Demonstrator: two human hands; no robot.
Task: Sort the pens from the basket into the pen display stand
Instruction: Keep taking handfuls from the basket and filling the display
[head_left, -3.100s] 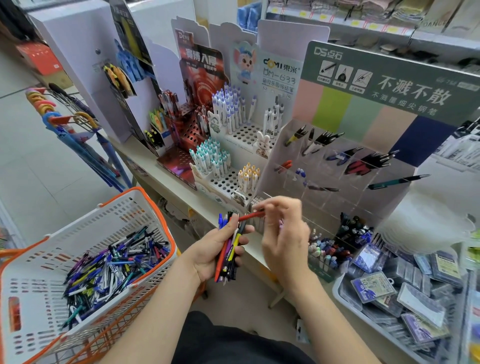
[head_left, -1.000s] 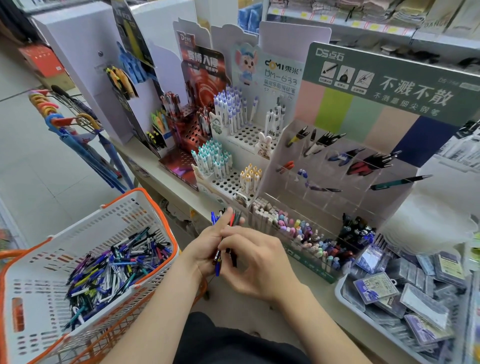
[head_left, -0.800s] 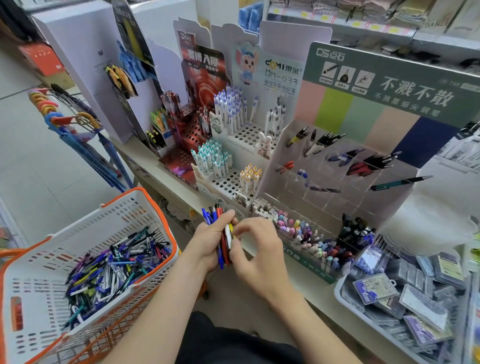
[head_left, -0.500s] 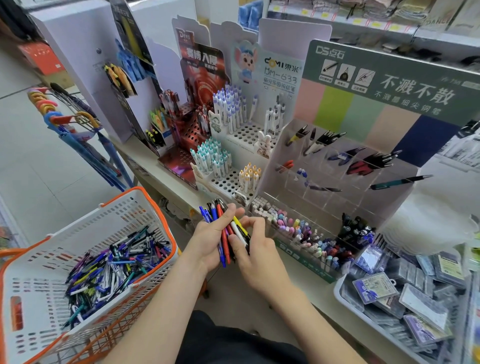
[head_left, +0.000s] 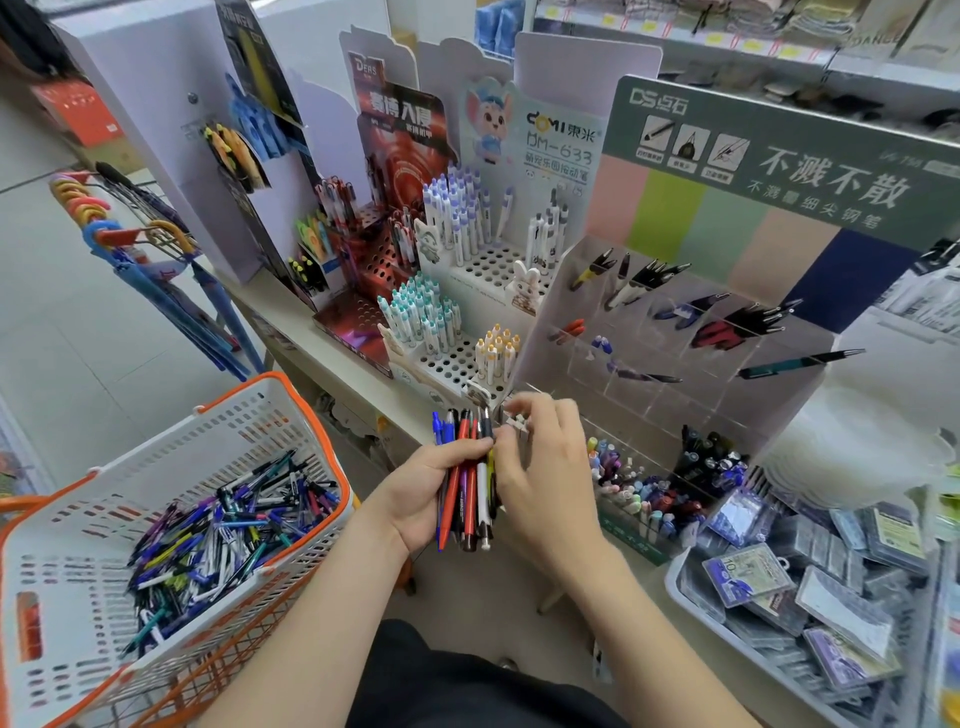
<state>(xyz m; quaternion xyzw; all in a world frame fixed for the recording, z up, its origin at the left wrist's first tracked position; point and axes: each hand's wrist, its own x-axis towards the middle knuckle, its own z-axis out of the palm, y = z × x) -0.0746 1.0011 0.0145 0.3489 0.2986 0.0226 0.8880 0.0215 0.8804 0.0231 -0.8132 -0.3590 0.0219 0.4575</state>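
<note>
The left hand (head_left: 421, 499) is closed around a bundle of pens (head_left: 467, 483) held upright, with blue, red, black, white and yellow barrels fanned out above the thumb and their tips poking out below the palm. The right hand (head_left: 540, 467) touches the bundle's right side, its fingertips (head_left: 519, 415) pinched at the top of the pens, though what they grip is too blurred to tell. More mixed-colour pens lie heaped in the white, orange-rimmed basket (head_left: 291, 415) at the left, and the clear pen display stand (head_left: 675, 364) on the surface behind the hands holds a few pens in its slanted compartments.
</note>
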